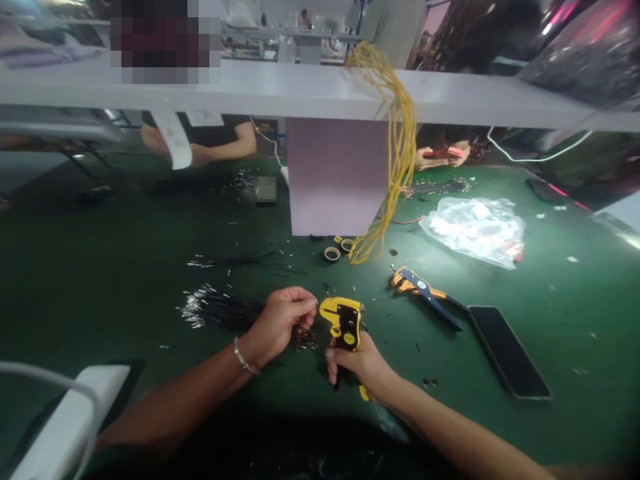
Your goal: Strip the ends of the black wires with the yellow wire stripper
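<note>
In the head view my right hand (pixel 367 363) is wrapped round the handles of a yellow and black wire stripper (pixel 346 321), held upright with its jaws towards the left. My left hand (pixel 287 313) is closed in a pinch just left of those jaws. Whatever thin piece may be between its fingertips is too small to make out. A bundle of black wires (pixel 227 310) with pale terminals at its left end lies on the green table, partly hidden by my left hand. Bare copper ends (pixel 304 339) show beneath that hand.
A second wire stripper (pixel 425 293) and a phone (pixel 510 353) lie to the right. Behind them is a plastic bag (pixel 477 230). Yellow wires (pixel 403 133) hang off the shelf (pixel 250 93), near tape rolls (pixel 331 254). Across the table are co-workers' hands (pixel 443 155).
</note>
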The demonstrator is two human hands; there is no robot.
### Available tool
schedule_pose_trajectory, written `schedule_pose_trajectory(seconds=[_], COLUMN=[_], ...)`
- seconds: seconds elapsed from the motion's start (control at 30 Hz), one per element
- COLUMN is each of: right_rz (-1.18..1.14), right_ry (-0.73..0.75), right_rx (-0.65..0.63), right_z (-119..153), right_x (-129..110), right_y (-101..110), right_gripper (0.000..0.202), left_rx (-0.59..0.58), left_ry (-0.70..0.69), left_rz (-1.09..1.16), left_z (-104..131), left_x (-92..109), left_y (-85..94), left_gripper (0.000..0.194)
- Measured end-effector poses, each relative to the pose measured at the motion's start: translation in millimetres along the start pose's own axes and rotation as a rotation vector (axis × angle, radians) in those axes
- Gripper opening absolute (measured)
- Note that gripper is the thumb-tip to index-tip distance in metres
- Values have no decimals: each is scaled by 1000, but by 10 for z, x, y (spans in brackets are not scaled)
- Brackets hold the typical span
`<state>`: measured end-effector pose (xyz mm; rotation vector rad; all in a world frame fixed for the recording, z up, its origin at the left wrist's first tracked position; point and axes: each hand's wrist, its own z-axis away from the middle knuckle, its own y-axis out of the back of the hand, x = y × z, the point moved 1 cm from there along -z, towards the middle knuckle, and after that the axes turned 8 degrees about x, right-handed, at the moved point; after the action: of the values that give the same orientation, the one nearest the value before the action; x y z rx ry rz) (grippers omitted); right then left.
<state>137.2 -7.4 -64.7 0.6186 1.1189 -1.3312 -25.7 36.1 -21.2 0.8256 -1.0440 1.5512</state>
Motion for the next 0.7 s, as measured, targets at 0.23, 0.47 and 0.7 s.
schedule_pose_trajectory(seconds=[0.23, 0.47, 0.7], right_rz=[-68, -86, -81], right_ry=[2, 99, 12], right_rx=[146, 200, -14], right_z=[-61, -56, -81], right_x=[-128, -311, -180], right_y=[140, 217, 224], right_gripper=[13, 16, 13], left_rx=[124, 92, 47], left_ry=[-215, -175, -149], left_rz=[24, 9, -22], left_z=[-47, -85, -100], left_x=[158, 110, 47], left_y=[57, 57, 90], left_gripper=[12, 11, 10])
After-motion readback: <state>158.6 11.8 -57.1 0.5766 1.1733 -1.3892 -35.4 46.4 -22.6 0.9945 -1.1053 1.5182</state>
